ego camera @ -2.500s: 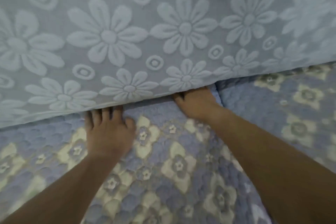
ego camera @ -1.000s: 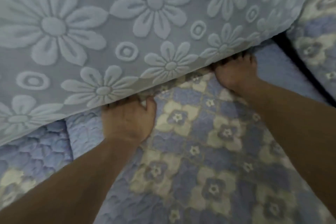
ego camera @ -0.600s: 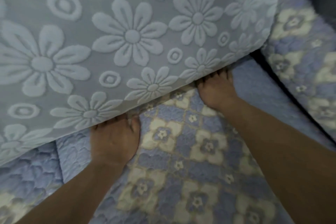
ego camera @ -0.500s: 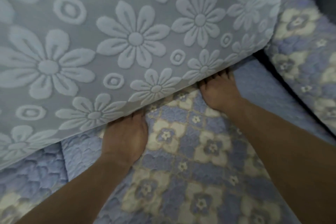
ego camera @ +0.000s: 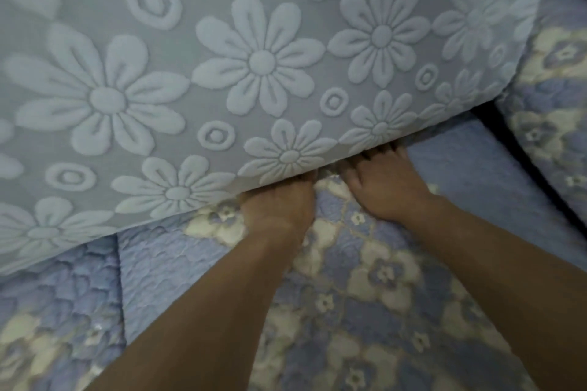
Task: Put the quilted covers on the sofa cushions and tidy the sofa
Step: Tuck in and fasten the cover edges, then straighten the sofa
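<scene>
Head view, back cushion: the pale grey-blue back cushion [ego camera: 254, 57] with raised daisies fills the frame from 9 through 12 to 2 o'clock; its lower edge runs from 8 o'clock up to 3 o'clock.
Seat cover: the quilted cover [ego camera: 381, 279] in blue with cream flowers lies on the seat cushion from 4 to 7 o'clock, its far edge going under the back cushion.
Neighbouring cover: a second quilted cover [ego camera: 57, 311] lies at 8 o'clock, meeting the first along a seam.
Side cushion: another quilted cushion [ego camera: 552, 111] sits at 3 o'clock, with a dark gap between it and the seat.
My left grip: my left hand [ego camera: 279, 203], just below centre, is pushed into the crease; my fingers are hidden under the back cushion, so I cannot tell what my grip is doing.
My right grip: my right hand [ego camera: 384, 184], just beside the left at 3 o'clock of it, lies palm down on the seat cover with fingertips tucked under the same edge; they look fairly straight, but blur hides the detail.
</scene>
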`<action>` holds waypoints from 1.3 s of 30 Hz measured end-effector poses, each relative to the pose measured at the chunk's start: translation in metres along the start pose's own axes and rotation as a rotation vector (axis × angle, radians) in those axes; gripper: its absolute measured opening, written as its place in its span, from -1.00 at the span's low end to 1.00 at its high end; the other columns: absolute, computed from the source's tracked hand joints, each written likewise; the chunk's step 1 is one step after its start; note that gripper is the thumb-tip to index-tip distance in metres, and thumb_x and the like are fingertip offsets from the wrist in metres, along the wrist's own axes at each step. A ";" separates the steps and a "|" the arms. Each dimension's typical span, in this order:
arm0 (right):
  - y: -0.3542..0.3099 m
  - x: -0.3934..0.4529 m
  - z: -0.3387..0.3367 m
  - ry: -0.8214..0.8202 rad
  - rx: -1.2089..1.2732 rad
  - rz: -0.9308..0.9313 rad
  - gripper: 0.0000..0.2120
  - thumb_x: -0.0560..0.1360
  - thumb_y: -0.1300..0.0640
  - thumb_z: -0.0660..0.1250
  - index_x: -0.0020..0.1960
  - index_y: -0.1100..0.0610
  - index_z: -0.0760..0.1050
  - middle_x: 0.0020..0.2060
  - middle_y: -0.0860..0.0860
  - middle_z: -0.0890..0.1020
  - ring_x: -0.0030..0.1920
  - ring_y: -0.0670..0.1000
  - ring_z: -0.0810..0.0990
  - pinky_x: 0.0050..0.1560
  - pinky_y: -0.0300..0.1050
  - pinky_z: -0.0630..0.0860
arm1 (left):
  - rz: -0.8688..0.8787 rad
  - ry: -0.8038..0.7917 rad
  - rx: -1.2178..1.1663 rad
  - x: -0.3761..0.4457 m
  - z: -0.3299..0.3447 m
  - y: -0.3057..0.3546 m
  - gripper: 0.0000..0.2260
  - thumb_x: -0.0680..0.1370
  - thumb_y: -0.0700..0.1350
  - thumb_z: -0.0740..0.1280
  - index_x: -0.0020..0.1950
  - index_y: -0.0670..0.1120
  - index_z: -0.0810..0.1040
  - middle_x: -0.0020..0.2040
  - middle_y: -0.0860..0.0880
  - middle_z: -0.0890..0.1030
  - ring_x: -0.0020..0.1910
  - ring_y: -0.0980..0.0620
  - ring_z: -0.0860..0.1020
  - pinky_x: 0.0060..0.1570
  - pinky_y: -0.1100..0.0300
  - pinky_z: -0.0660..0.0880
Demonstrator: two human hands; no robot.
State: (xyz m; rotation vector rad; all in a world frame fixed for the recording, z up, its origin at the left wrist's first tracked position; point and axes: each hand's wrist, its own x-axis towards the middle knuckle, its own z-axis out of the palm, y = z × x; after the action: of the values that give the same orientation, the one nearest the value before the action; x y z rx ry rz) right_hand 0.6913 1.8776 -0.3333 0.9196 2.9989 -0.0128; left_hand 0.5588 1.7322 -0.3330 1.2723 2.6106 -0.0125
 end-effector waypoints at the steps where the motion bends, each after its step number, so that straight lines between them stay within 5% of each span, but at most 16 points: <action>1: -0.007 -0.007 -0.003 -0.003 -0.006 -0.083 -0.49 0.63 -0.15 -0.02 0.52 -0.03 0.30 0.49 0.09 0.37 0.45 0.18 0.32 0.43 0.15 0.22 | 0.068 0.021 0.007 -0.007 0.001 -0.004 -0.54 0.67 0.01 -0.04 0.48 -0.04 0.43 0.39 -0.24 0.49 0.37 -0.33 0.43 0.32 -0.29 0.37; 4: -0.020 0.011 -0.003 -0.030 0.074 -0.098 -0.42 0.60 -0.20 -0.04 0.58 -0.05 0.17 0.57 0.04 0.23 0.53 0.14 0.21 0.50 0.16 0.17 | 0.161 0.109 -0.026 -0.036 0.008 -0.012 -0.60 0.68 0.01 0.03 0.18 -0.15 0.60 0.04 -0.23 0.64 0.01 -0.27 0.60 0.01 -0.13 0.55; 7: -0.030 0.039 0.001 -0.009 0.188 0.041 -0.30 0.53 -0.31 -0.16 0.62 -0.07 0.02 0.61 -0.02 0.04 0.59 0.09 0.01 0.58 0.09 -0.05 | 0.153 0.247 -0.055 -0.041 0.014 -0.010 -0.57 0.66 0.07 0.04 0.41 -0.08 0.47 0.33 -0.13 0.56 0.26 -0.20 0.52 0.24 -0.09 0.45; 9: -0.031 0.033 -0.001 -0.013 0.187 0.034 -0.29 0.53 -0.27 -0.19 0.62 -0.04 0.02 0.61 0.00 0.06 0.59 0.11 0.04 0.56 0.15 0.01 | 0.244 0.297 -0.038 -0.043 0.015 -0.010 -0.54 0.67 0.06 0.03 0.57 0.01 0.29 0.51 -0.04 0.39 0.45 -0.16 0.36 0.41 -0.14 0.30; 14: 0.023 -0.034 -0.007 -0.026 0.158 0.075 -0.44 0.61 -0.18 -0.06 0.57 -0.03 0.16 0.54 0.02 0.23 0.54 0.11 0.11 0.55 0.10 0.02 | 0.466 0.256 -0.012 -0.046 0.016 -0.011 -0.46 0.64 -0.04 0.15 0.63 0.02 0.13 0.58 0.00 0.26 0.51 -0.08 0.27 0.42 -0.04 0.27; 17: 0.047 -0.031 -0.043 0.339 0.659 0.571 -0.62 0.58 -0.01 0.14 0.35 0.09 0.40 0.34 0.09 0.42 0.33 0.03 0.38 0.36 -0.15 0.27 | 0.416 0.284 -0.068 -0.036 0.028 -0.010 -0.52 0.65 -0.04 0.13 0.59 -0.01 0.26 0.55 0.01 0.32 0.52 -0.05 0.28 0.47 -0.01 0.24; 19: 0.026 0.002 -0.066 0.632 0.751 0.804 -0.58 0.62 0.03 0.17 0.45 0.11 0.32 0.41 0.09 0.34 0.37 -0.02 0.32 0.28 -0.29 0.21 | 0.418 0.270 -0.086 -0.036 0.031 -0.010 -0.54 0.64 -0.05 0.13 0.56 -0.02 0.31 0.54 0.00 0.35 0.51 -0.05 0.30 0.47 -0.03 0.25; 23: -0.066 0.063 -0.070 0.554 0.538 0.839 -0.38 0.64 -0.08 -0.07 0.61 0.22 0.02 0.58 0.25 0.05 0.56 0.26 0.04 0.54 0.16 0.01 | 0.426 0.159 -0.239 -0.037 0.008 -0.007 -0.58 0.66 -0.05 0.14 0.52 -0.03 0.39 0.52 0.00 0.39 0.47 -0.03 0.36 0.39 0.00 0.38; 25: -0.063 0.074 -0.065 0.526 0.484 0.884 -0.38 0.65 -0.07 -0.06 0.60 0.26 0.06 0.56 0.29 0.08 0.55 0.32 0.07 0.53 0.21 0.04 | 0.326 0.130 -0.447 -0.057 -0.027 -0.015 -0.67 0.65 -0.01 0.17 0.36 -0.02 0.55 0.36 0.03 0.55 0.32 0.05 0.49 0.29 0.15 0.45; 28: -0.055 0.034 -0.077 0.601 0.602 0.881 -0.40 0.64 0.02 0.13 0.58 0.27 0.11 0.54 0.32 0.12 0.54 0.29 0.12 0.52 0.03 0.05 | -0.119 0.226 -0.697 -0.110 -0.078 -0.067 -0.80 0.64 0.04 0.26 0.02 0.00 0.63 -0.05 0.08 0.65 -0.02 0.10 0.57 -0.02 0.15 0.45; 31: -0.097 -0.015 -0.079 0.520 0.931 0.929 -0.34 0.55 0.24 0.29 0.57 0.24 0.11 0.52 0.23 0.17 0.51 0.17 0.17 0.42 -0.21 0.07 | -0.480 0.219 -0.759 -0.112 -0.106 -0.145 -0.70 0.49 0.11 0.33 -0.13 -0.14 0.57 -0.16 -0.11 0.63 -0.09 -0.13 0.57 -0.01 0.01 0.48; 33: -0.123 0.022 -0.083 0.350 1.032 0.920 -0.33 0.55 0.24 0.28 0.58 0.26 0.07 0.54 0.19 0.19 0.50 0.14 0.21 0.41 -0.21 0.09 | -0.591 0.143 -0.735 -0.068 -0.113 -0.164 -0.64 0.47 0.08 0.25 -0.05 -0.21 0.60 -0.01 -0.23 0.65 0.04 -0.24 0.57 0.16 -0.10 0.47; 36: -0.118 0.084 -0.083 0.183 1.145 0.922 -0.35 0.59 0.10 0.23 0.56 0.35 0.09 0.55 0.23 0.19 0.53 0.18 0.21 0.48 -0.08 0.11 | -0.793 -0.036 -0.529 -0.009 -0.096 -0.153 -0.55 0.60 -0.03 0.13 0.40 -0.25 0.45 0.43 -0.30 0.40 0.44 -0.27 0.33 0.50 -0.11 0.13; 39: -0.126 0.064 -0.079 0.156 1.042 0.851 -0.35 0.56 0.24 0.23 0.57 0.31 0.07 0.54 0.25 0.20 0.51 0.21 0.24 0.52 0.03 0.17 | -0.623 -0.012 -0.415 -0.023 -0.086 -0.155 -0.60 0.59 -0.03 0.18 0.29 -0.27 0.49 0.33 -0.32 0.44 0.37 -0.32 0.35 0.44 -0.16 0.17</action>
State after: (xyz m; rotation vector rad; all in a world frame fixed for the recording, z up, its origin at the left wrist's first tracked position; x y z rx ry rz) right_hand 0.5668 1.8098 -0.2540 2.2052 2.2833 -1.6079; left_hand 0.4346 1.6278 -0.2595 0.3048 2.6895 0.3868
